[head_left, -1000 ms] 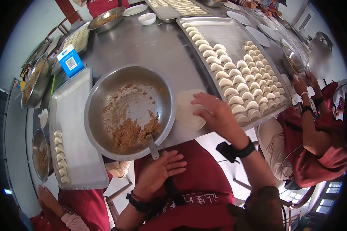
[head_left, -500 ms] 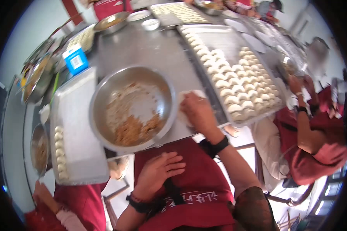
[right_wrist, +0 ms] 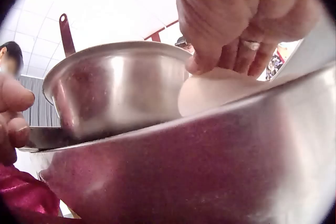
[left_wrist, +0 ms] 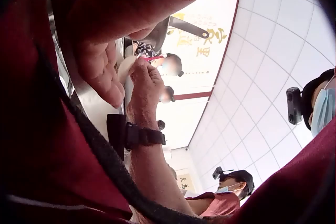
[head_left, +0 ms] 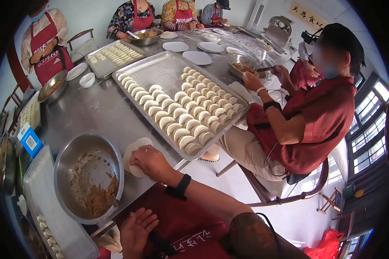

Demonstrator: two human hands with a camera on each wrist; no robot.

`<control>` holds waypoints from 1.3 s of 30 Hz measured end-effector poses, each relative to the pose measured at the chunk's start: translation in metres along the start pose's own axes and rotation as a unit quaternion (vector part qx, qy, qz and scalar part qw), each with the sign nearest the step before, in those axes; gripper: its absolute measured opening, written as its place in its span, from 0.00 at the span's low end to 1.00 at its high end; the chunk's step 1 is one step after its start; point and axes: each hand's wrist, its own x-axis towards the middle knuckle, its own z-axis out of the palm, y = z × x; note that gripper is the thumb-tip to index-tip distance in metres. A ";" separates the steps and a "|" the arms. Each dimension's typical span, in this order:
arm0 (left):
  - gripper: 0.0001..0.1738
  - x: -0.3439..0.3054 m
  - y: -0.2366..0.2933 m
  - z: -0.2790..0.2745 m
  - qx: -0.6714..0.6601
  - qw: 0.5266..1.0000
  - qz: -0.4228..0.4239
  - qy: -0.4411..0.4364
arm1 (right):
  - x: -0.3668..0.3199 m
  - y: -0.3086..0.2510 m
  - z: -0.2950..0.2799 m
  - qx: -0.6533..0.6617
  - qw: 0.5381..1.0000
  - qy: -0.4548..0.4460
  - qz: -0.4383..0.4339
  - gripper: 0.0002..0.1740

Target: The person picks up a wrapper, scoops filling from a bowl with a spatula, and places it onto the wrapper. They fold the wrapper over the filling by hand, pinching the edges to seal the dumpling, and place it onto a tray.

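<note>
My right hand (head_left: 151,162) pinches a round, pale dumpling wrapper (head_left: 135,149) at the table edge, beside the steel bowl. In the right wrist view the wrapper (right_wrist: 215,91) hangs below the thumb and ringed fingers. My left hand (head_left: 138,228) is held palm up in front of the apron, fingers relaxed, nothing in it. Close by stands the large steel bowl (head_left: 65,172), with brown minced filling (head_left: 97,199) heaped at its near side. A handle projects over the bowl's near rim. The left wrist view has the left fingers large in front and the right hand (left_wrist: 144,90) beyond them.
Right of the bowl, a metal tray (head_left: 145,71) carries rows of folded dumplings (head_left: 183,123). Another tray (head_left: 58,185) at left holds a short row. A blue QR-code sign (head_left: 30,139) stands behind it. A person in a red top (head_left: 315,116) sits at right, hands over another bowl.
The head view has swung to the right, so bowl and trays sit further left. My right hand's fingers have closed onto the wrapper. The left hand stays palm up.
</note>
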 end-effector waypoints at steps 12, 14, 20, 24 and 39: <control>0.26 -0.003 -0.003 0.011 0.045 0.996 0.064 -0.052 | -0.045 -0.069 -0.043 0.114 0.989 -0.018 0.095 0.06; 0.26 -0.003 -0.003 0.015 0.042 0.992 0.079 -0.088 | -0.056 -0.088 -0.046 0.218 0.954 -0.077 0.191 0.06; 0.23 -0.009 -0.008 0.004 -0.008 0.990 0.100 -0.097 | -0.069 -0.113 -0.044 0.299 0.925 -0.124 0.198 0.07; 0.21 -0.017 -0.005 0.019 0.131 0.981 0.128 -0.064 | -0.070 -0.119 -0.043 0.217 0.956 -0.140 0.140 0.07; 0.24 -0.066 0.015 0.023 -0.144 0.982 0.119 -0.006 | -0.013 -0.117 -0.040 0.027 0.997 -0.072 0.022 0.27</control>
